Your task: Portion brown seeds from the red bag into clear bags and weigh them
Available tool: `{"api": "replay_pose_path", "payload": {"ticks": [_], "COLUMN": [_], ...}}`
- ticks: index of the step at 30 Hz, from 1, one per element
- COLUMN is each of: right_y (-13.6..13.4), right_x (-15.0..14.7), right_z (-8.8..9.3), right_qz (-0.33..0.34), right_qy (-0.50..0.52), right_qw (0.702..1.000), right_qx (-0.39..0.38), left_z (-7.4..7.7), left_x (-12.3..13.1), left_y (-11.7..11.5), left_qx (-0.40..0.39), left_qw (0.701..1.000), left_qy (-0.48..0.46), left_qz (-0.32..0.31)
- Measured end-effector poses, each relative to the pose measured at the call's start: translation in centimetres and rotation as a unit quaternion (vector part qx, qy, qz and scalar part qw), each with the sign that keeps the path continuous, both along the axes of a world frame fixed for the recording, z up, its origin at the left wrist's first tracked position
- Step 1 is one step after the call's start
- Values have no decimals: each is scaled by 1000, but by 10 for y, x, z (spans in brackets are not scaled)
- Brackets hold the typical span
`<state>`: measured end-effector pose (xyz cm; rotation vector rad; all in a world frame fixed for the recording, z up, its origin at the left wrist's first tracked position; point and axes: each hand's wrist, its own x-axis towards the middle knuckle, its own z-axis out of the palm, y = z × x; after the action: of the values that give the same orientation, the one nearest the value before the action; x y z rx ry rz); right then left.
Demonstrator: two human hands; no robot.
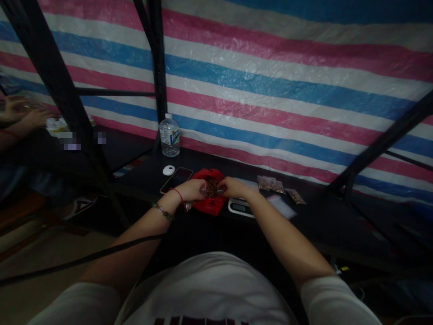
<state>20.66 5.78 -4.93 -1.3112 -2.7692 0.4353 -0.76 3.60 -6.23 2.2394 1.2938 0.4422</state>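
A red plastic bag point(210, 208) lies spread on the black table, with brown, grainy loose pieces point(212, 185) in its middle. My left hand point(198, 188) reaches in over its left side, fingers curled closed around something clear and small that is too blurred to name. From the right, my right hand point(230, 186) pinches at the same brown pieces; a small pale, shiny thing shows at its fingertips. Just below that hand sits a white digital scale point(241, 207), partly covered by my forearm. A small packet point(187, 206) with dark contents lies under my left wrist.
Filled clear packets point(266, 182) and another packet point(295, 196) lie to the right, near flat clear zip bags point(281, 206). Leftward are a phone point(176, 180), a white rounded case point(168, 170) and a clear bottle point(169, 139). Black metal posts point(157, 67) frame the table; another person's hands point(27, 113) work far left.
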Motion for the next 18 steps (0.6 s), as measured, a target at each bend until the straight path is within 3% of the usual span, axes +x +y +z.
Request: {"api": "replay_pose_path", "payload": {"ticks": [3,7,13,18], "right_y": [-5,-5,3,7], "right_x": [-6,-13,-14,-18], "right_z": [4,1,-16,-31], "right_qz": [19,41,5,-28], "right_qy": [-39,-16,23,66], "right_qw": [999,997,995,995], "right_qx": [-16,-58,-98,-69], "left_z": [-3,-7,-16,-21], "left_x": [7,12,13,14], "left_y": [-4,-2,5,11], "left_qx": [10,29,43,43], "left_qw": [998,996,996,995], "left_qy": [61,90,48,23], "left_qz": [-5,4,56,91]}}
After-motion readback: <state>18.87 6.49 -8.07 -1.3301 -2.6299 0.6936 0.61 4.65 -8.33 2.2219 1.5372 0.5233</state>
